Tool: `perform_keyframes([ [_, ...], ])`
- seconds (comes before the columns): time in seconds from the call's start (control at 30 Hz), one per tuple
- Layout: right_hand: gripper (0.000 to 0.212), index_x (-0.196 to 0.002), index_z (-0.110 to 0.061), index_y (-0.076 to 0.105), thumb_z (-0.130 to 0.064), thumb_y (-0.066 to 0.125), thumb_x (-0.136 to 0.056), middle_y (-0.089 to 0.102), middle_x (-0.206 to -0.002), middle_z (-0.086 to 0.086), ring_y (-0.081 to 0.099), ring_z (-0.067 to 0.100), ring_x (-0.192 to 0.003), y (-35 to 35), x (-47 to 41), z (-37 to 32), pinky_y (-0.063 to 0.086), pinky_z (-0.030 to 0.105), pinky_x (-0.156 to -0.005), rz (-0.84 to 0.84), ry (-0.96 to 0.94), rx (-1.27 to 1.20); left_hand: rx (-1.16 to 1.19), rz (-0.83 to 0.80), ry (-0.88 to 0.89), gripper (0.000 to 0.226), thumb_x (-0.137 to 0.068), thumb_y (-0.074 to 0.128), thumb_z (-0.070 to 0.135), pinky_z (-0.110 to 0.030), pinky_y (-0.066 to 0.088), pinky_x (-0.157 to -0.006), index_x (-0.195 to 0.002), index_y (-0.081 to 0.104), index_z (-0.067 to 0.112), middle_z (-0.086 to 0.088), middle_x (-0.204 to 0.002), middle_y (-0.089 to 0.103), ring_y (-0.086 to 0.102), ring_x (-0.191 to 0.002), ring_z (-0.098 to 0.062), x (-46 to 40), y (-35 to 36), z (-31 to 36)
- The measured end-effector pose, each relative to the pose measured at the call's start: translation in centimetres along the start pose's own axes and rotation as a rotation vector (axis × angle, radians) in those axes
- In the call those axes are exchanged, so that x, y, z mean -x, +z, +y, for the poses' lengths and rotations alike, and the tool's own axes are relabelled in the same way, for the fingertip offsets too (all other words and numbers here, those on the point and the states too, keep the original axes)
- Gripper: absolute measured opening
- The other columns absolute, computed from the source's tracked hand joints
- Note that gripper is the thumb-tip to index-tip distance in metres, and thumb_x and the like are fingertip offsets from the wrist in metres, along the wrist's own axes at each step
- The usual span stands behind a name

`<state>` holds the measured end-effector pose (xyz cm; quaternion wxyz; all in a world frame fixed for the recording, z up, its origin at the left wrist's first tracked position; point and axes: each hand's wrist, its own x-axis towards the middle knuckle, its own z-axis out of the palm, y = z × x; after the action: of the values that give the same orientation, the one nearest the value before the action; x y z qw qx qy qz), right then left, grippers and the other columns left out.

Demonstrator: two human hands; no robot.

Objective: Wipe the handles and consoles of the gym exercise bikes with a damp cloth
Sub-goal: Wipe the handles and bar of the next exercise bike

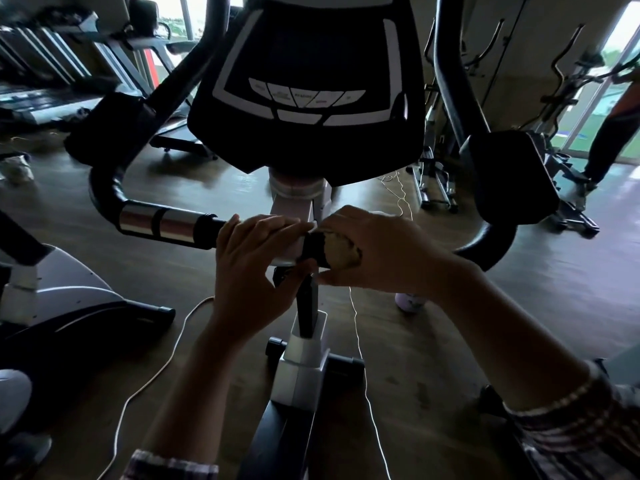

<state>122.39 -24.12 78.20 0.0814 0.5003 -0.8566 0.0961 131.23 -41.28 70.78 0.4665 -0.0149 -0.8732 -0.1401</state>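
Right hand (377, 251) clenches the tan cloth (343, 253) around the handlebar (162, 225) just right of its centre clamp, wiping. Left hand (254, 252) grips the bar beside it, likely bracing. Console (304, 81) above, untouched.

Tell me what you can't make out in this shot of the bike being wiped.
Head view only:
- Cloth: mostly hidden under the right hand; dampness unreadable.
- Handlebar right grip: covered by that hand.
- Left hand fingertips: curled out of sight round the bar.
- Console: top cut off by the frame edge, button labels blurred, screen too dark.
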Motion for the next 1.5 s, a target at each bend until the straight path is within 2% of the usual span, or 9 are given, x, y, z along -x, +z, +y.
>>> perform_keyframes([
  [0.2, 0.066, -0.116, -0.029, 0.063, -0.060, 0.072, -0.058, 0.065, -0.111, -0.008, 0.066, 0.022, -0.088, 2.2, 3.3, 0.4, 0.051, 0.029, -0.064, 0.446, -0.009, 0.207, -0.032, -0.002, -0.014, 0.041, -0.085, 0.058, 0.046, -0.049, 0.030, -0.109, -0.115, 0.068, 0.021, 0.004, -0.117, 0.066, 0.057, -0.115, -0.020, 0.1, 0.0, 0.2],
  [0.3, 0.055, -0.110, -0.029, 0.064, -0.053, 0.067, -0.061, 0.065, -0.105, -0.007, 0.064, 0.022, -0.085, 2.7, 2.9, -0.2, 0.053, 0.031, -0.062, 0.502, 0.056, 0.220, -0.039, 0.018, -0.021, 0.038, -0.084, 0.059, 0.043, -0.054, 0.030, -0.108, -0.113, 0.068, 0.020, 0.003, -0.115, 0.066, 0.058, -0.114, -0.022, 0.1, 0.1, 0.9],
  [0.5, 0.056, -0.119, -0.026, 0.064, -0.041, 0.072, -0.066, 0.065, -0.121, -0.003, 0.063, 0.025, -0.100, 3.8, 4.4, 0.4, 0.052, 0.038, -0.079, 0.585, 0.073, 0.303, -0.047, 0.022, -0.025, 0.038, -0.085, 0.055, 0.045, -0.058, 0.028, -0.107, -0.116, 0.062, 0.024, 0.001, -0.118, 0.065, 0.054, -0.118, -0.023, 0.3, 0.2, 1.0],
  [0.63, 0.047, -0.107, -0.026, 0.069, -0.041, 0.077, -0.063, 0.068, -0.115, -0.005, 0.063, 0.025, -0.102, 3.8, 6.2, 1.4, 0.048, 0.037, -0.081, 0.735, 0.199, 0.322, -0.071, 0.015, -0.047, 0.038, -0.088, 0.052, 0.046, -0.060, 0.031, -0.104, -0.117, 0.063, 0.024, 0.002, -0.119, 0.064, 0.054, -0.119, -0.025, 0.4, 0.3, 1.4],
  [0.87, 0.041, -0.106, -0.024, 0.070, -0.040, 0.078, -0.069, 0.069, -0.112, -0.005, 0.064, 0.022, -0.096, 3.6, 5.8, 1.4, 0.051, 0.036, -0.080, 0.726, 0.159, 0.307, -0.101, -0.009, -0.098, 0.036, -0.090, 0.044, 0.041, -0.065, 0.017, -0.109, -0.110, 0.066, 0.021, 0.006, -0.115, 0.067, 0.052, -0.122, -0.022, 0.1, 1.2, 3.9],
  [1.0, 0.053, -0.105, -0.024, 0.071, -0.058, 0.075, -0.065, 0.068, -0.113, -0.004, 0.063, 0.023, -0.100, 3.2, 7.4, 2.5, 0.048, 0.036, -0.085, 0.727, 0.223, 0.273, -0.106, -0.058, -0.084, 0.047, -0.091, 0.040, 0.049, -0.059, 0.013, -0.114, -0.115, 0.066, 0.018, 0.006, -0.119, 0.065, 0.049, -0.126, -0.021, 0.5, 1.2, 4.6],
  [1.2, 0.067, -0.114, -0.029, 0.067, -0.060, 0.079, -0.056, 0.066, -0.115, -0.005, 0.064, 0.023, -0.100, 3.0, 5.7, 1.2, 0.053, 0.036, -0.081, 0.594, 0.138, 0.283, -0.128, -0.084, -0.113, 0.048, -0.091, 0.039, 0.052, -0.054, 0.014, -0.114, -0.117, 0.064, 0.021, 0.007, -0.118, 0.065, 0.048, -0.126, -0.022, 0.2, 1.5, 4.9],
  [1.37, 0.058, -0.115, -0.023, 0.066, -0.057, 0.075, -0.068, 0.063, -0.122, 0.000, 0.056, 0.026, -0.115, 3.4, 8.9, 3.9, 0.044, 0.043, -0.101, 0.697, 0.175, 0.204, -0.165, -0.074, -0.121, 0.047, -0.092, 0.039, 0.052, -0.054, 0.010, -0.116, -0.119, 0.063, 0.022, 0.007, -0.121, 0.064, 0.044, -0.128, -0.019, 0.5, 1.7, 5.0],
  [1.5, 0.060, -0.120, -0.023, 0.063, -0.044, 0.081, -0.067, 0.053, -0.130, 0.003, 0.048, 0.031, -0.126, 4.7, 9.5, 4.0, 0.024, 0.047, -0.116, 0.741, 0.245, 0.123, -0.154, -0.047, -0.158, 0.045, -0.089, 0.043, 0.049, -0.058, 0.012, -0.115, -0.119, 0.063, 0.021, 0.005, -0.121, 0.063, 0.044, -0.130, -0.022, 0.4, 2.0, 6.1],
])
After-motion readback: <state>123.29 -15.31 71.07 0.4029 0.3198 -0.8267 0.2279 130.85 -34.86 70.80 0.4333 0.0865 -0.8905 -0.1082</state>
